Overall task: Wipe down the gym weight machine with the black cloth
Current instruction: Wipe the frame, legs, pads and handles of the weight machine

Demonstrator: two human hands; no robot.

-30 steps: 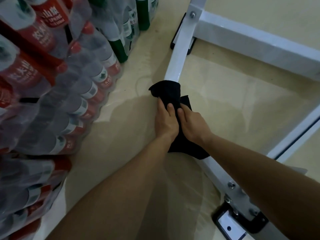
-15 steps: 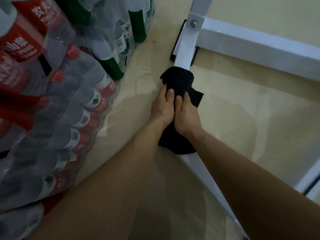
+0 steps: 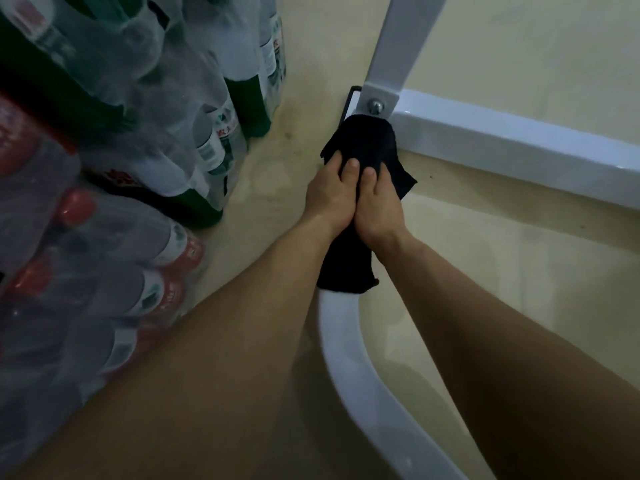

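The black cloth (image 3: 367, 143) is wrapped over the white floor bar (image 3: 349, 344) of the weight machine, right below the bolted corner joint (image 3: 375, 105). My left hand (image 3: 329, 195) and my right hand (image 3: 379, 206) lie side by side on top of it, thumbs touching, fingers curled round the cloth and the bar. The cloth's tail hangs out below my wrists. From the joint a second white bar (image 3: 512, 150) runs off to the right and an upright (image 3: 401, 39) rises away.
Shrink-wrapped packs of water bottles (image 3: 114, 188) with red and green labels are stacked close on the left. The beige floor (image 3: 502, 271) lies inside the frame to the right. A black foot pad (image 3: 348, 102) sits under the corner joint.
Both hands have slid the cloth along the bar away from me, from mid-bar up to the bolted corner joint. The view has moved closer with them.
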